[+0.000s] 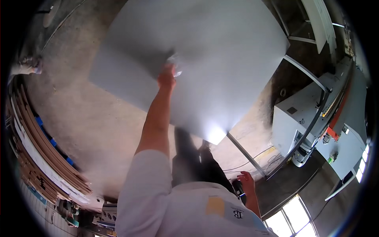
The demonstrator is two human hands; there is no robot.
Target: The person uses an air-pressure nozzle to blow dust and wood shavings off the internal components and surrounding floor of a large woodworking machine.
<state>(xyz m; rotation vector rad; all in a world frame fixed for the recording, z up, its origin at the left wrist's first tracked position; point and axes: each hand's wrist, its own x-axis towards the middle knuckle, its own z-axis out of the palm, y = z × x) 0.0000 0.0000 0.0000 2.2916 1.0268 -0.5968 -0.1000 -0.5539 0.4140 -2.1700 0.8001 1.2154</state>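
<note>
A large light-grey flat panel (221, 51) fills the upper middle of the view. My left hand (167, 78) reaches up to it on an outstretched arm and presses a small crumpled pale cloth (175, 65) against its surface. My right hand (248, 181) hangs low by my hip, fingers bent next to a small dark object (238, 189); whether it grips that object is unclear. I wear a white top and dark trousers.
A white and grey machine (300, 118) with a dark curved rail stands at the right. Long boards (39, 146) are stacked along the left edge. Cables (258, 156) lie on the concrete floor (90, 118). Bright windows (292, 213) show at the lower right.
</note>
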